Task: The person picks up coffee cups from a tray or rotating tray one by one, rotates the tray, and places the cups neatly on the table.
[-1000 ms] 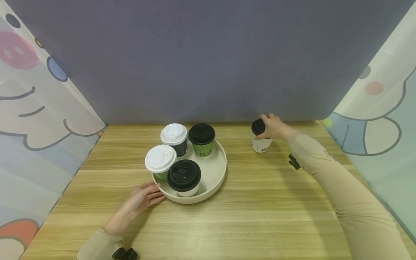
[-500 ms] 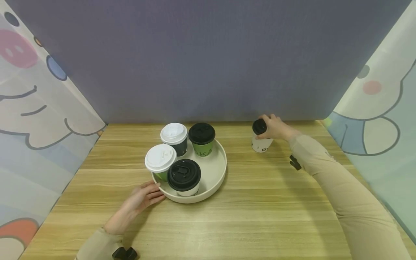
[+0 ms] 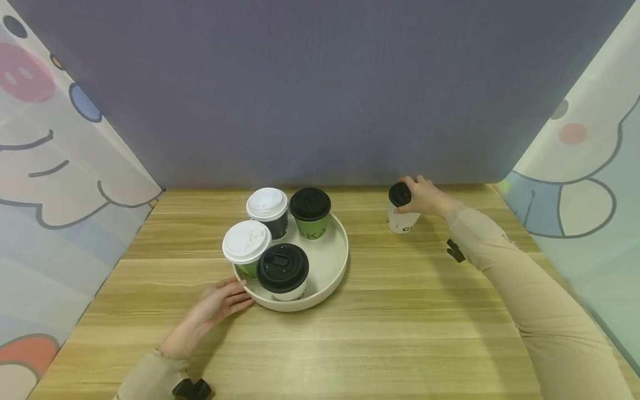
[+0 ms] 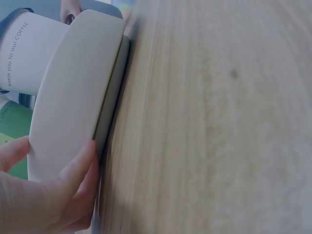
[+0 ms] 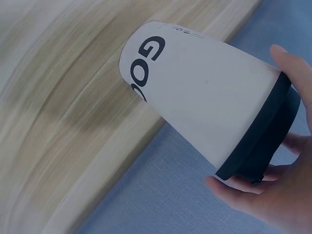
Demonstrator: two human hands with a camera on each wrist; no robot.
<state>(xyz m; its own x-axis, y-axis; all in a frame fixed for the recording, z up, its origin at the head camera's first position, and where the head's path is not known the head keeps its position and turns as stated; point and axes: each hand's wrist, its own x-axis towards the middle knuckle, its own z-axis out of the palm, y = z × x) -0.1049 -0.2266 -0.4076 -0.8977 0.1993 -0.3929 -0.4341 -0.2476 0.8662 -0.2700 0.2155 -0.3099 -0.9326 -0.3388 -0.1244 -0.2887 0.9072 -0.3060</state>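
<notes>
At the back right of the table, a white paper coffee cup [image 3: 401, 221] with a black lid stands upright. My right hand [image 3: 421, 196] grips it from above, fingers and thumb around the lid [image 5: 265, 131]; dark letters show on its side in the right wrist view. On the left, my left hand [image 3: 220, 303] holds the near-left edge of a round cream tray [image 3: 336, 264], thumb at the rim and fingers along the outer wall. Several lidded cups stand in the tray: white-lidded dark cup [image 3: 267, 205], white-lidded green cup [image 3: 247, 244], black-lidded green cup [image 3: 311, 214], black-lidded white cup [image 3: 283, 272].
The wooden table [image 3: 380, 333] ends at a grey-blue panel [image 3: 325, 100] along the back, close behind the right hand's cup. Cartoon-printed curtains [image 3: 65, 144] hang at both sides.
Almost nothing differs. The head view shifts very slightly; both hands, the tray and the cups keep their places.
</notes>
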